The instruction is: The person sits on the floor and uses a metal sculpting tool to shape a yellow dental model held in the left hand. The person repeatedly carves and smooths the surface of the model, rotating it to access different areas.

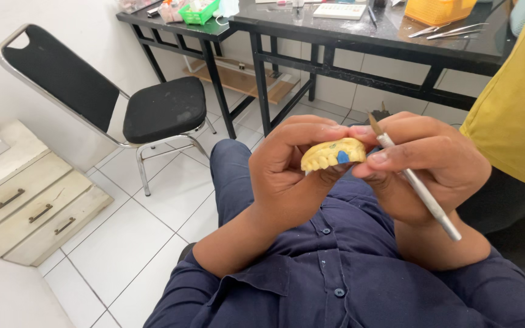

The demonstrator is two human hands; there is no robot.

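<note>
My left hand grips a yellow dental cast of a row of teeth, with a small blue patch on one tooth. My right hand holds a thin silver carving tool like a pen, its tip pointing up beside the cast and its thumb resting on the cast's right end. Both hands are raised in front of my chest, above my dark blue shirt and lap.
A black chair with a metal frame stands to the left on the white tiled floor. A cream drawer unit is at far left. A black table behind holds a yellow basket, metal tools and a green tray. A person in yellow stands at right.
</note>
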